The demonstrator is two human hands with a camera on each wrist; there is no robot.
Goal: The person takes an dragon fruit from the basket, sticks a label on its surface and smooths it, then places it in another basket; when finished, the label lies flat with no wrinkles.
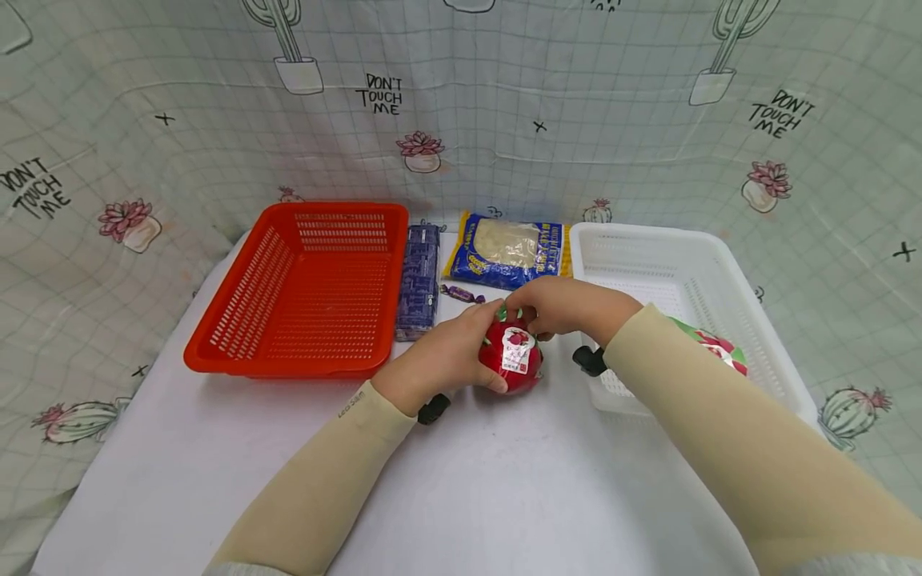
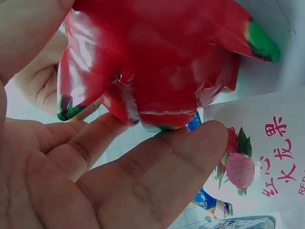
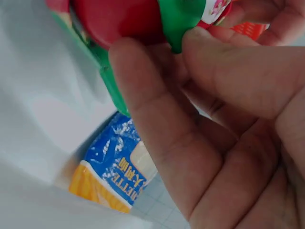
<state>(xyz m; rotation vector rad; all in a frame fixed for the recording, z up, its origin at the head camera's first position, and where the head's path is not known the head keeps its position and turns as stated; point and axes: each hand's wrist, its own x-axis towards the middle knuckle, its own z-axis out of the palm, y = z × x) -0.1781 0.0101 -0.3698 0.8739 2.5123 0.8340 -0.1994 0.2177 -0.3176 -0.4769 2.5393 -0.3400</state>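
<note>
A glossy red dragon fruit [image 1: 497, 372] with green scale tips and a white printed label [image 1: 517, 350] is low over the white table. My left hand [image 1: 450, 348] grips its left side, thumb in front and fingers behind. From the upper right, my right hand [image 1: 555, 308] holds the top with bent fingers. In the right wrist view, the thumb meets a green scale [image 3: 178, 21] beside the label, and the index finger lies against the red skin. The left wrist view shows the fruit's underside [image 2: 157, 71] over the left fingers, with the label [image 2: 271, 162] hanging to the right.
A red perforated basket [image 1: 288, 370] stands left, a white basket [image 1: 648, 232] right, holding a red-green item [image 1: 723, 352] partly behind my right forearm. Between them lie a dark blue patterned pack [image 1: 418, 280], a blue-yellow pasta bag [image 1: 507, 248] and a purple wrapped candy [image 1: 461, 294].
</note>
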